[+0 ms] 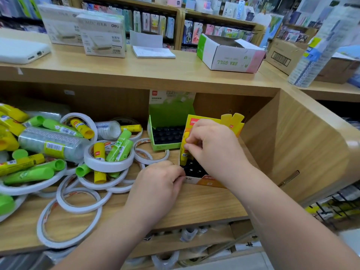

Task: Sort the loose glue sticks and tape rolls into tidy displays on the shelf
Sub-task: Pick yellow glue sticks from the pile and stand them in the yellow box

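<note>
Our right hand (214, 147) fingers pinch a yellow glue stick (183, 154), upright in the yellow display box (209, 182) on the shelf (194, 207). Left hand (157, 184) fingers curl onto the box's front corner. Loose tape rolls (108, 165) lie left.

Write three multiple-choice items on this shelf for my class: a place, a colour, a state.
1. The green display box stands where?
A. behind-left of the yellow display box
B. inside it
C. on the top counter

2. The glue stick the right hand pinches is
A. green
B. yellow
C. pink

3. The tape rolls are
A. stacked neatly
B. hung on hooks
C. lying among loose glue sticks

Key: 1 A, it sits further back and left; 2 B, yellow shows below the hand; 3 C, they overlap in a heap.
</note>
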The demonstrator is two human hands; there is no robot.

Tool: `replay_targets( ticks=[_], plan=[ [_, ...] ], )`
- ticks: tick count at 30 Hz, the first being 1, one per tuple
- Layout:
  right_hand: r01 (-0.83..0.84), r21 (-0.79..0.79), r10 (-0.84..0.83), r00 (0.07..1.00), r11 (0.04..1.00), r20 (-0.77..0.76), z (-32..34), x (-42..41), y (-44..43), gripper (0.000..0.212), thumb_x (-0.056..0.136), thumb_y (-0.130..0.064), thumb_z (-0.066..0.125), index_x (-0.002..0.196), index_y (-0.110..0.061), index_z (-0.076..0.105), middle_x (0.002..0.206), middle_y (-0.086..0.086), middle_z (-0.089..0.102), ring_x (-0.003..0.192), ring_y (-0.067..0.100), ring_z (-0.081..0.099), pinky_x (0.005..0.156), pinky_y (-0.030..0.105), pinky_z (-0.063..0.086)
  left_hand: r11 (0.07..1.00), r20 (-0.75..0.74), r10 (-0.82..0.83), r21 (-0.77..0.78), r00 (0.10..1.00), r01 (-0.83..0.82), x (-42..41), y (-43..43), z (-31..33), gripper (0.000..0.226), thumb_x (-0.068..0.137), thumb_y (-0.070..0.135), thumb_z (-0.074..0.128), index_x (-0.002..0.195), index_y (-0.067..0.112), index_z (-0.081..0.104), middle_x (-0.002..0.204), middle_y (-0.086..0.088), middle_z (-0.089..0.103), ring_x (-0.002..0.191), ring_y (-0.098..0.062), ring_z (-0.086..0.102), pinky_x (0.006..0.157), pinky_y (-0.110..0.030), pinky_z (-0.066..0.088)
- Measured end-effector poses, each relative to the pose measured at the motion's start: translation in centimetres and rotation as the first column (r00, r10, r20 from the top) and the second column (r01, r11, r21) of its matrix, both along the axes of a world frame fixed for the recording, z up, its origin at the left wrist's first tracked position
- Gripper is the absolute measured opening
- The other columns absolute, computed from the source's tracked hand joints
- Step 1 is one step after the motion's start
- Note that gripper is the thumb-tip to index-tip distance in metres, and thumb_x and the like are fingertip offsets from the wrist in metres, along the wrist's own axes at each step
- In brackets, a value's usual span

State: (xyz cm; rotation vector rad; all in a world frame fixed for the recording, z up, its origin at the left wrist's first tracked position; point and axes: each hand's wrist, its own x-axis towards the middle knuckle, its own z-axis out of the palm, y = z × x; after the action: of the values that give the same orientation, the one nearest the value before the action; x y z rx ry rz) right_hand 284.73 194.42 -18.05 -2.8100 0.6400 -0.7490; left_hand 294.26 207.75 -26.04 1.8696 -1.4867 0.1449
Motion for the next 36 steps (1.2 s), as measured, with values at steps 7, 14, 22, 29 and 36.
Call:
replay_targets(
  ticks=[7,14,22,29,36],
  plan=[
    [0.05,-0.117,-0.054,0.998,0.992,-0.025,-0.3,-0.4,0.4,0.015,0.082,-0.017,0.077,0.07,-0.014,0.069,0.085,-0.002,0.064,0.082,0.022,0.06,0.065,0.025,0.034,1.0,0.021,0.024,0.009,0.999,-0.024,-1.0,-0.7,0.0,0.012,0.08,0.024,0.064,0.077,0.016,0.073,0.069,0.002,0.063,0.065,-0.022,0.062,0.053,-0.04,0.054],
    [0.031,-0.175,-0.026,0.999,0.984,0.028,-1.2,-1.6,0.1,0.018,0.078,-0.016,0.078,0.066,-0.015,0.065,0.08,-0.001,0.062,0.074,0.024,0.06,0.063,0.027,0.036,0.995,0.101,0.089,0.03,0.991,-0.093,-3.1,-2.2,-0.3,0.008,0.08,0.016,0.068,0.073,0.012,0.067,0.068,-0.004,0.058,0.064,-0.028,0.056,0.049,-0.042,0.048],
    [-0.048,-0.094,0.062,0.986,0.994,0.154,-2.4,-3.0,0.1,0.007,0.09,-0.016,0.069,0.086,-0.014,0.075,0.09,-0.001,0.063,0.083,0.021,0.058,0.07,0.032,0.05,0.984,0.06,0.174,0.021,0.983,-0.176,-4.2,0.8,0.5,0.021,0.092,0.027,0.054,0.105,0.022,0.069,0.093,0.005,0.071,0.087,-0.018,0.064,0.074,-0.036,0.054],
    [-0.323,0.095,0.277,0.904,0.942,0.327,-1.9,-3.0,3.3,0.006,0.094,-0.021,0.065,0.096,-0.019,0.071,0.091,-0.011,0.058,0.086,0.006,0.054,0.072,0.022,0.048,0.901,-0.037,0.431,-0.038,0.902,-0.432,-3.7,8.6,1.0,0.029,0.086,0.037,0.066,0.112,0.025,0.069,0.105,0.018,0.066,0.097,0.003,0.058,0.087,-0.014,0.046],
    [-0.485,0.319,0.424,0.872,0.814,0.244,-2.4,2.4,7.4,0.007,0.091,-0.035,0.069,0.091,-0.029,0.072,0.084,-0.019,0.06,0.081,-0.001,0.056,0.067,0.017,0.043,0.721,-0.411,0.614,-0.057,0.674,-0.691,-2.6,14.5,2.7,0.043,0.08,0.024,0.082,0.116,0.039,0.063,0.1,0.024,0.066,0.084,-0.008,0.064,0.068,-0.025,0.054]
  ],
)
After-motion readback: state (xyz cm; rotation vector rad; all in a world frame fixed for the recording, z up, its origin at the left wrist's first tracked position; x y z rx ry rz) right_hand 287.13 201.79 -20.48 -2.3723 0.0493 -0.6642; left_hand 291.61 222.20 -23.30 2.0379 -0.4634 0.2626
